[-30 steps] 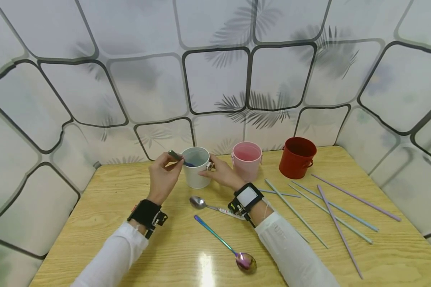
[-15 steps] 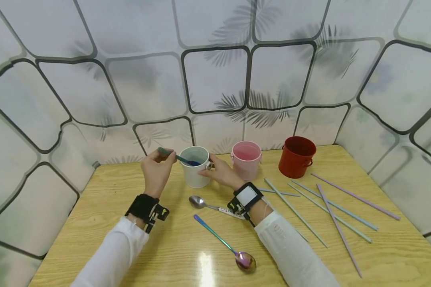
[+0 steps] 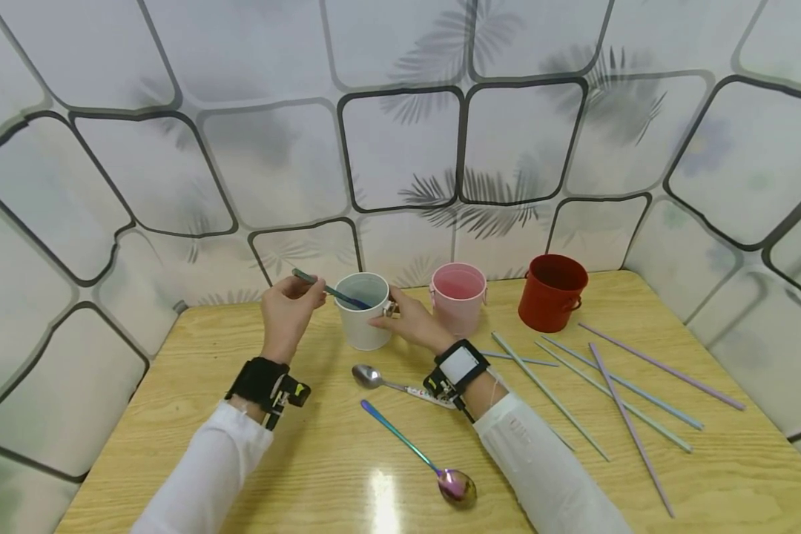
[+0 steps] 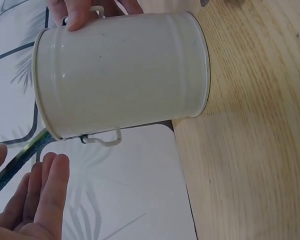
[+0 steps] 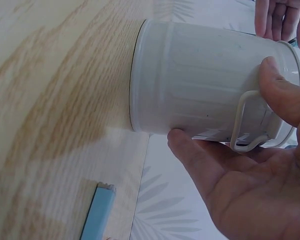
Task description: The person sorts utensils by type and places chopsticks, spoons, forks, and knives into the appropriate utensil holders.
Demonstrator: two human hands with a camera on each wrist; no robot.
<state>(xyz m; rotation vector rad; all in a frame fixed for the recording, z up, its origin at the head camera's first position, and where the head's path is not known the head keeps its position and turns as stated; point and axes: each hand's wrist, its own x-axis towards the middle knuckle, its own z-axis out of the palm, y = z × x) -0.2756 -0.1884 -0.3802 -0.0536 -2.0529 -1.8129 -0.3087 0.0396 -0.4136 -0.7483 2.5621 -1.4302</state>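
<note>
My left hand (image 3: 285, 311) holds a slim, shiny green-blue stick-like utensil (image 4: 21, 159) between thumb and fingers. Its bluish far end slants over the rim into a small white metal pail (image 3: 366, 330); the tip is hidden inside, so its kind does not show. The pail stands upright on the table. On its right side, my right hand (image 5: 255, 185) grips the wall by the small loop handle, thumb in front and fingers behind. A silver spoon (image 3: 368, 376) with a patterned handle lies just before the pail, partly behind the right wrist. Nearer is a rainbow-coloured long-handled spoon (image 3: 457, 488).
A pink pail (image 3: 459, 315) stands right of the white one, close to the right hand. Farther right is a red pail (image 3: 549, 308). Several pastel sticks, among them a purple one (image 3: 630, 430), lie scattered across the right of the wooden table (image 3: 193, 386). Patterned wall panels rise behind.
My left hand has shifted left and slightly up, with the utensil now lying at a lower slant over the rim. The right hand and the white pail have stayed put.
</note>
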